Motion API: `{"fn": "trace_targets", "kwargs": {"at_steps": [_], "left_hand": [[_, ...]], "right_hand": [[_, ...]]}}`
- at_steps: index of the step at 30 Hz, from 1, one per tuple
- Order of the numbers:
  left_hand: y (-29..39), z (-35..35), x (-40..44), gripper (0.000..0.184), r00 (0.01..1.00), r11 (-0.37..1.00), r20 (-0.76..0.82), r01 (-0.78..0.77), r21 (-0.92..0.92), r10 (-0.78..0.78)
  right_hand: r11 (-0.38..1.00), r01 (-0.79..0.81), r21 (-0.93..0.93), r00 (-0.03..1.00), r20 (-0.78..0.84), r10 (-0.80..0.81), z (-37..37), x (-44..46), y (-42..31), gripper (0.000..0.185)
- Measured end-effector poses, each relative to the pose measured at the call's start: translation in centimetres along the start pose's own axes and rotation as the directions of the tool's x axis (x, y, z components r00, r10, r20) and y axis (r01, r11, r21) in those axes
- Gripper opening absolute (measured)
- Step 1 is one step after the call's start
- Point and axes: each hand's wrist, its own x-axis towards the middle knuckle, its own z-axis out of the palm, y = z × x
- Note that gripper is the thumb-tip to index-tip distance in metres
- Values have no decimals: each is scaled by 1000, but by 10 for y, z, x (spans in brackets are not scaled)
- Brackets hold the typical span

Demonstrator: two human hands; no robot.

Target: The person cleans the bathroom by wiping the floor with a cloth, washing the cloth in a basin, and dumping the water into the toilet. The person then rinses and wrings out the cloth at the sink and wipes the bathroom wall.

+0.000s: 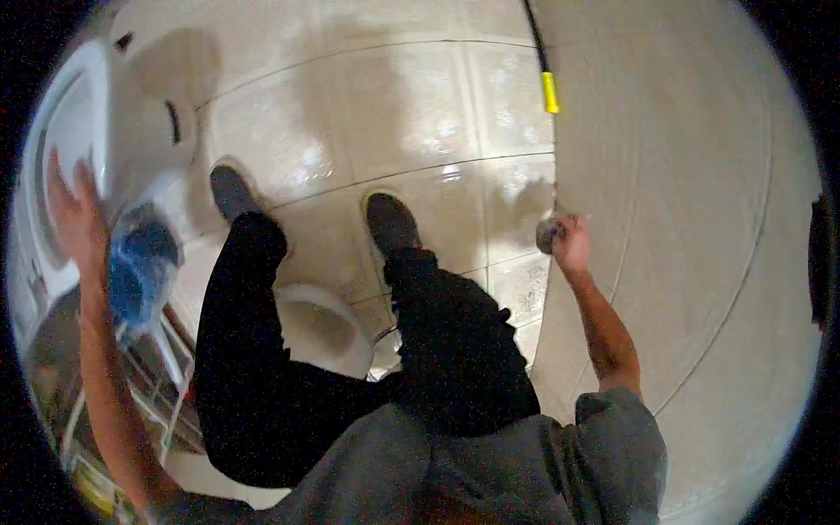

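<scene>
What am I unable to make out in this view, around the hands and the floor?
In the head view:
- Grey item in the right hand: small, blurred, partly covered by fingers; its kind is unclear.
- Left hand: blurred; contact with the white fixture is uncertain.
- Yellow-ended rod: far end cut off by the dark upper edge.
- Pale rounded object: partly hidden by the black-trousered legs.

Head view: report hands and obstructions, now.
Right hand gripping grey, roundish pad at beige tiled wall. Left hand apparently empty, at white oval basin. Thin yellow-tipped black object by wall.
</scene>
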Motion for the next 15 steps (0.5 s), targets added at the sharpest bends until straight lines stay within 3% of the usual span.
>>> {"fn": "trace_targets", "kwargs": {"at_steps": [2, 4, 5, 6, 8, 9, 11, 13, 15], "left_hand": [[8, -3, -3, 57, 999, 998, 18, 47, 39, -47], [10, 0, 0, 58, 998, 999, -30, 50, 16, -49], [9, -1, 0, 57, 998, 997, -22, 57, -44, -59], [10, -1, 0, 57, 998, 993, -13, 62, -102, -64], [10, -2, -2, 57, 998, 997, -11, 61, -55, -62], [10, -2, -2, 57, 998, 998, -9, 60, -24, -60], [14, -5, -2, 58, 998, 998, 24, 58, 27, -58], [16, -5, -3, 58, 998, 998, 28, 47, 29, -48], [16, -5, -2, 59, 997, 997, 41, 68, 29, -69]], "right_hand": [[902, -207, 379, 976, 147, 162, 11, 47, -30, 36], [923, -4, 384, 999, -47, 24, 25, 115, -86, 43], [950, -20, 312, 1000, 17, 15, 12, 154, -135, 49], [921, 303, 243, 929, -289, -229, 39, 198, -147, 42], [902, 298, 313, 938, -273, -215, 39, 270, -220, 45], [891, 230, 391, 971, -155, -183, 53, 310, -245, 49], [858, 327, 397, 945, -136, -297, 81, 363, -302, 45], [846, 482, 229, 871, -22, -490, 97, 365, -375, 40], [817, 577, -3, 811, 120, -572, 103, 319, -445, 36]]}}
